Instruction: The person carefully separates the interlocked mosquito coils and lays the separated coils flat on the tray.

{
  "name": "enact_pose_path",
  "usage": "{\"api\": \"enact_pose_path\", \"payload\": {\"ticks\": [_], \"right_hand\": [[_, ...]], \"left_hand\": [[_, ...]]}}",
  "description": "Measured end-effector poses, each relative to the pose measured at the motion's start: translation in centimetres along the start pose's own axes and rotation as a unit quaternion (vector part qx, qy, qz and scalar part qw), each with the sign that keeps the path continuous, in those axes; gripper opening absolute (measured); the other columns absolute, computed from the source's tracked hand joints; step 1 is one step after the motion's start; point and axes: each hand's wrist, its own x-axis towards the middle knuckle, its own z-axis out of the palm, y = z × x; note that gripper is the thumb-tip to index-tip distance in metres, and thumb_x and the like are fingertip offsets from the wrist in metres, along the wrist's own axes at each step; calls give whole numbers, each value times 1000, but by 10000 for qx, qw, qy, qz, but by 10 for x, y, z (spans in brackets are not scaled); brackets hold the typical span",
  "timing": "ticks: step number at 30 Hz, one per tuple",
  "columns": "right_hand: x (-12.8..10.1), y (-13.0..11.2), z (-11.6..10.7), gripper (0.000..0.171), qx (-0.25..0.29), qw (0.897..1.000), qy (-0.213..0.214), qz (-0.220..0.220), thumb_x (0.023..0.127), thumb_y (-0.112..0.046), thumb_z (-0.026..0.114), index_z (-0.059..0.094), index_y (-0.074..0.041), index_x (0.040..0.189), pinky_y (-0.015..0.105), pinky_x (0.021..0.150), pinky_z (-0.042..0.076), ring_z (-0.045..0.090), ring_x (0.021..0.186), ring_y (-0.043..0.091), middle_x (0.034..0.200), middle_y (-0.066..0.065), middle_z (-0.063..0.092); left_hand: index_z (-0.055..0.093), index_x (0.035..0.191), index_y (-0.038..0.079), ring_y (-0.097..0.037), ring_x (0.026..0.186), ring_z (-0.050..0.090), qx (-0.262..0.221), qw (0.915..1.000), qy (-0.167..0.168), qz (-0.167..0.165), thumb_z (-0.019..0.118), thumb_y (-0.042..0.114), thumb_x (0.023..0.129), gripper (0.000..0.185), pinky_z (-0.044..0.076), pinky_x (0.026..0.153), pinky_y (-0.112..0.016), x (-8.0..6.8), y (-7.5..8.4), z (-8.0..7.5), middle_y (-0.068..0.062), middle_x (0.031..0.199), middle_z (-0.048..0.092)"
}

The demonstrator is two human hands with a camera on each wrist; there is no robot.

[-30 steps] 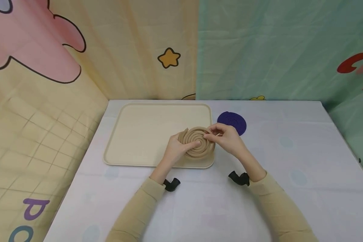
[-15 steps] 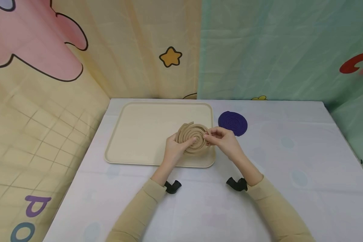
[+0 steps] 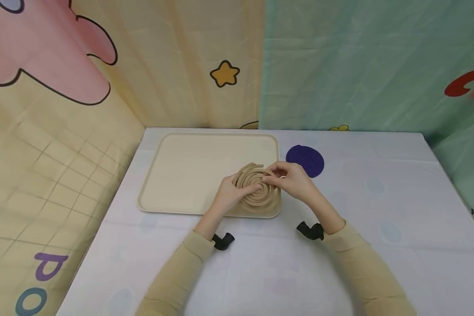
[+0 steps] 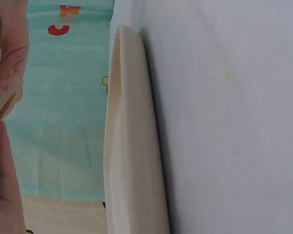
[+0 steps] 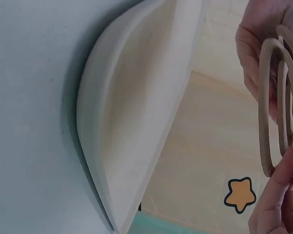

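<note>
A tan clay-like coil (image 3: 256,193), a flat spiral of rope-like strand, is held up over the right end of the cream tray (image 3: 189,173). My left hand (image 3: 230,193) grips its left side, thumb lying across the centre and fingers hidden behind. On the upper right, my right hand (image 3: 294,180) pinches the outer turns between thumb and fingers. Gaps show between some turns, and a loose strand end sticks out at the top. The right wrist view shows the coil (image 5: 266,112) edge-on, its turns standing apart.
A dark purple spiral coil (image 3: 305,161) lies flat on the white-covered table (image 3: 379,197), just right of the tray. Printed curtains (image 3: 339,66) stand behind and to the left. A black wrist device shows at each wrist.
The tan coil stays in both hands. It shifted left and up, then dropped back slightly. Its outer turns have loosened, and the strand end at the top now points right. The view shifted slightly.
</note>
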Motion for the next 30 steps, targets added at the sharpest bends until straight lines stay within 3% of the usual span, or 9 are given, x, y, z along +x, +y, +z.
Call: {"api": "enact_pose_path", "payload": {"ticks": [4, 9, 13, 16, 20, 24, 30], "right_hand": [[0, 5, 10, 24, 889, 9944, 260, 519, 88, -21, 75, 70, -2, 101, 24, 59, 50, 57, 66, 9, 75, -1, 65], [-2, 9, 18, 28, 1512, 9853, 420, 668, 89, -20, 74, 68, 2, 105, 24, 65, 54, 59, 68, 7, 75, -6, 65], [-3, 8, 14, 26, 1172, 9909, 306, 590, 87, -19, 76, 69, 1, 103, 25, 65, 54, 61, 68, 9, 75, 0, 68], [-2, 5, 7, 24, 496, 9977, 100, 452, 86, -20, 77, 70, -2, 99, 24, 64, 53, 63, 67, 9, 76, 4, 70], [2, 0, -2, 20, -117, 9988, -392, 262, 86, -21, 77, 69, -5, 95, 30, 64, 56, 66, 66, 11, 78, 5, 71], [5, 0, -5, 19, 44, 9958, -836, 358, 86, -20, 77, 67, -5, 93, 44, 71, 59, 68, 67, 13, 77, 5, 70], [5, 5, 0, 24, 595, 9931, -792, 621, 88, -20, 75, 67, -1, 100, 45, 75, 59, 67, 67, 14, 76, 6, 71]], "left_hand": [[64, 127, 10, -16, 100, 69, -453, 9982, 338, -184, 80, 25, 83, 50, 57, 88, -28, -4, -5, 4, -10, 118, 71], [63, 128, 7, -19, 101, 70, -386, 9977, 557, 69, 79, 24, 83, 51, 58, 86, -28, -5, -7, 6, -13, 117, 71], [66, 123, 7, -16, 94, 70, 97, 9992, 377, 118, 80, 25, 83, 46, 58, 82, -28, -3, -4, 0, -11, 111, 73], [68, 119, 7, -13, 88, 68, 535, 9985, 116, 86, 80, 28, 83, 43, 57, 80, -27, 1, -1, -5, -10, 105, 74], [68, 118, 6, -11, 83, 66, 838, 9959, -322, 130, 79, 28, 83, 43, 56, 77, -25, 3, 4, -11, -9, 100, 74], [68, 117, 5, -11, 78, 66, 825, 9953, -485, 149, 79, 26, 83, 42, 56, 72, -24, 1, 6, -12, -10, 95, 74], [68, 119, 5, -12, 85, 68, 418, 9991, -22, -98, 80, 27, 83, 44, 57, 78, -25, -4, -1, -6, -12, 104, 74]]}}
